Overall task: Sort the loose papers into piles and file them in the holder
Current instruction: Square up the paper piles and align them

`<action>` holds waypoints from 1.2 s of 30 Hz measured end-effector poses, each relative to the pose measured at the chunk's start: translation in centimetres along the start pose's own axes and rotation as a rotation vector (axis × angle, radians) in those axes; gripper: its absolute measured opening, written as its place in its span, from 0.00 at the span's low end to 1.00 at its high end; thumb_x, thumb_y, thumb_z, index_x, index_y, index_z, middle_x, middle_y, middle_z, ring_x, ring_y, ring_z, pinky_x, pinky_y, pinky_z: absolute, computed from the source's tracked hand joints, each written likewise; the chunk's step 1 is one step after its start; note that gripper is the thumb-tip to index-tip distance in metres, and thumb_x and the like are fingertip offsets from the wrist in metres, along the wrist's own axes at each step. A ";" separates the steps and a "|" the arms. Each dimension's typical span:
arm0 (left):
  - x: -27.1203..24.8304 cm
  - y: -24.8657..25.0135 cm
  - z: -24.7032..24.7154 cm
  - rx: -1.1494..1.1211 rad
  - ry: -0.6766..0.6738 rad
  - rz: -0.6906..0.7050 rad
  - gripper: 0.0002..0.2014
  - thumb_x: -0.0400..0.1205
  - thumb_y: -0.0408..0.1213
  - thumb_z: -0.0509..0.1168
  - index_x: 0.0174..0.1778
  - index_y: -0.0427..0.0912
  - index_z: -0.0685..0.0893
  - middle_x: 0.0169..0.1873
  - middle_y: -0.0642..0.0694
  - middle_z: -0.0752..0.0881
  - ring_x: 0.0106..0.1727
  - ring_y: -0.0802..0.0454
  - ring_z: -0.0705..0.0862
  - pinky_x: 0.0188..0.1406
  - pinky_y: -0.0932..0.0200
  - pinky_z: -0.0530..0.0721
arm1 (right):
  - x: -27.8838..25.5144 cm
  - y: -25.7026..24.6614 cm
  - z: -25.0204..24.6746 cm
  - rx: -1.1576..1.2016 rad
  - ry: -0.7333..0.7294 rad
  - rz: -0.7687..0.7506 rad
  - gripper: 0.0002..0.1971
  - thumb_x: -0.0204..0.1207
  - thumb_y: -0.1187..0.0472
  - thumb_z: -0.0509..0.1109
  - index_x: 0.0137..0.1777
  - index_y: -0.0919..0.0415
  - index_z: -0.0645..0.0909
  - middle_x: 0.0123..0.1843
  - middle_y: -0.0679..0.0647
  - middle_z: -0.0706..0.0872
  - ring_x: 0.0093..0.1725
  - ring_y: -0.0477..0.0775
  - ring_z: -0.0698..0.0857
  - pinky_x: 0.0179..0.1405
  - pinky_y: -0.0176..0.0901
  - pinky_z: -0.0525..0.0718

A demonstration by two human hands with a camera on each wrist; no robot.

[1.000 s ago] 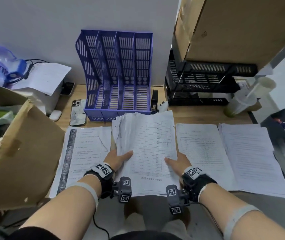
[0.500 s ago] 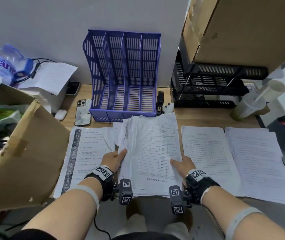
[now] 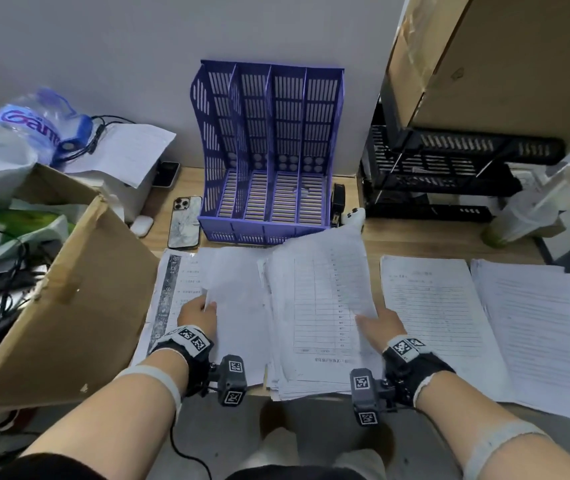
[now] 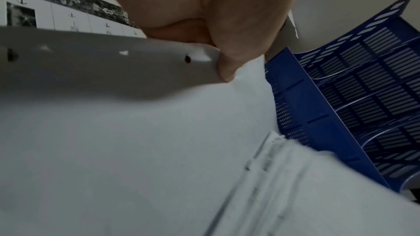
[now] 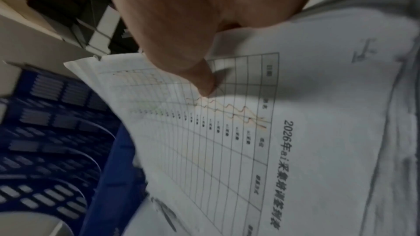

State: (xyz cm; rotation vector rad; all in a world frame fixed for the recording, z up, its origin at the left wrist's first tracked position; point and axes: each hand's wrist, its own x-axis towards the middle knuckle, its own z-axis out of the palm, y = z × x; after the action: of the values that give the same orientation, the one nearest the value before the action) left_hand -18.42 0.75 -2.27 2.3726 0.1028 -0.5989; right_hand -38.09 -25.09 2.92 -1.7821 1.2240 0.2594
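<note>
In the blue holder [image 3: 269, 157], no papers

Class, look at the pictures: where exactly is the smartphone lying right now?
In the head view the smartphone lies face down on the desk, just left of the blue file holder, beyond the paper piles.

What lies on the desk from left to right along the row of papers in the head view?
Cardboard flap → sheet with dark printed margin → blank sheet pinched by the left hand → table-printed stack under the right hand → form pile → text pile.
</note>
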 end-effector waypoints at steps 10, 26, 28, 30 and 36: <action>-1.0 4.7 3.9 0.091 -0.283 0.016 0.21 0.81 0.21 0.57 0.70 0.31 0.80 0.70 0.33 0.81 0.70 0.34 0.79 0.62 0.55 0.76 | -2.3 -1.1 -11.5 0.456 0.091 -0.143 0.07 0.80 0.63 0.69 0.57 0.56 0.82 0.55 0.54 0.89 0.49 0.50 0.88 0.49 0.44 0.83; -4.9 9.2 4.1 -0.755 -0.805 -0.247 0.22 0.85 0.55 0.61 0.59 0.41 0.89 0.56 0.40 0.91 0.54 0.41 0.91 0.59 0.41 0.86 | 1.0 2.3 -3.5 0.701 -0.173 0.089 0.16 0.82 0.65 0.66 0.70 0.64 0.79 0.66 0.60 0.86 0.64 0.65 0.84 0.68 0.67 0.79; -4.5 8.2 4.7 -0.702 -0.739 -0.276 0.23 0.83 0.57 0.63 0.56 0.39 0.89 0.52 0.41 0.92 0.51 0.41 0.90 0.54 0.42 0.89 | 1.5 2.8 -2.7 0.522 -0.099 0.072 0.16 0.81 0.62 0.67 0.68 0.62 0.81 0.65 0.56 0.87 0.64 0.61 0.84 0.70 0.62 0.78; -4.1 7.0 5.3 -0.529 -0.664 -0.235 0.15 0.84 0.49 0.63 0.51 0.41 0.88 0.44 0.44 0.91 0.43 0.44 0.88 0.46 0.50 0.89 | 1.9 3.1 -2.3 0.257 -0.010 0.030 0.13 0.80 0.60 0.67 0.62 0.61 0.84 0.58 0.55 0.88 0.58 0.60 0.85 0.64 0.52 0.81; -1.6 2.6 7.3 -0.012 -0.639 0.048 0.23 0.71 0.47 0.64 0.59 0.42 0.88 0.56 0.43 0.90 0.58 0.41 0.88 0.63 0.45 0.85 | 1.8 4.1 -1.6 -0.007 -0.017 -0.005 0.09 0.82 0.61 0.64 0.56 0.62 0.84 0.52 0.53 0.86 0.54 0.58 0.83 0.48 0.38 0.76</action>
State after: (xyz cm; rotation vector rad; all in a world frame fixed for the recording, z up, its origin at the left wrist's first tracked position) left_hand -22.17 -5.76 -4.88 2.0556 -0.2321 -1.2879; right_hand -41.05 -27.79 0.37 -1.7858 1.2078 0.2759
